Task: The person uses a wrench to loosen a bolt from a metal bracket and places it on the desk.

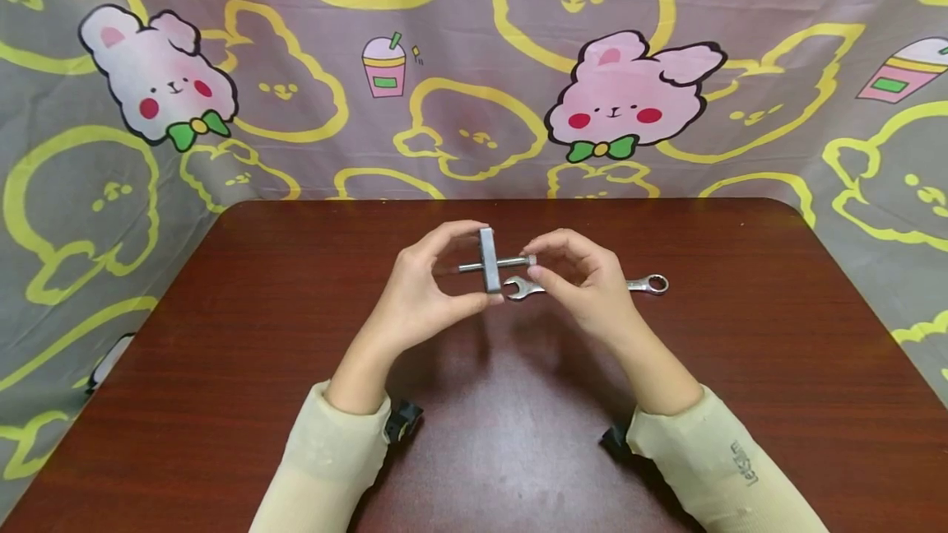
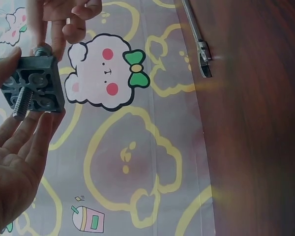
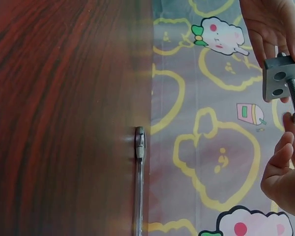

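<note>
My left hand [image 1: 415, 294] grips a grey square plate [image 1: 489, 260] by opposite edges, thumb on one side and fingers on the other. Holes show in the plate's face in the right wrist view, and ribs on its other face in the left wrist view. Through the plate runs a threaded bolt [image 2: 22, 102], its tip sticking out on the left side. My right hand [image 1: 592, 280] pinches the bolt's head [image 1: 530, 261] between thumb and fingertips. Behind the right hand a combination wrench [image 1: 655, 285] lies on the table, its middle hidden by that hand.
The brown wooden table [image 1: 222, 368] stretches out under both forearms. A cloth backdrop [image 1: 474, 48] with cartoon rabbits and yellow outlines hangs behind it and along its sides. Each wrist wears a small black camera mount [image 1: 403, 421].
</note>
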{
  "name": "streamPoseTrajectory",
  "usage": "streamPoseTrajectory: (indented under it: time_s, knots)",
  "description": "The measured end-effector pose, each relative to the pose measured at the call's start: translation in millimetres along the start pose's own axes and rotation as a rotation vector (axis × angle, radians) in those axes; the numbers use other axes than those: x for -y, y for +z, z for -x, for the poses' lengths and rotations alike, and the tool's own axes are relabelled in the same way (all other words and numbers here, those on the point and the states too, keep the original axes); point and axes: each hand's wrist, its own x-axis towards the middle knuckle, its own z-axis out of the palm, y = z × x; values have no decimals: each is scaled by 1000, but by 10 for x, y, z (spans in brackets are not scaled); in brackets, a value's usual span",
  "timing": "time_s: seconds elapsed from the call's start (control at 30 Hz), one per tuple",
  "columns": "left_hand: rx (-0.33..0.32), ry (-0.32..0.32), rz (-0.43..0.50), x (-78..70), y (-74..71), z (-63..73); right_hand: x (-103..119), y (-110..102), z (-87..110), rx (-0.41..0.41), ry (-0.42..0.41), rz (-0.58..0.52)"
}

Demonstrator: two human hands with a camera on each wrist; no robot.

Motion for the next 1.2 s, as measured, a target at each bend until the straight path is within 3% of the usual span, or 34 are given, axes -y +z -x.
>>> streamPoseTrajectory:
  time_s: [0.17, 0.73, 1.03, 1.2]
  knots:
    - [1, -13, 15, -14, -10, 2, -28, 8, 8, 9, -64, 0]
    - [30, -41, 63, -19, 17, 5, -2, 10, 16, -9, 69, -56]
    - [12, -29, 59, 0, -4, 8, -69, 20, 11, 43, -145, 0]
    - [24, -31, 79, -6, -2, 11, -58, 6, 12, 54, -132, -15]
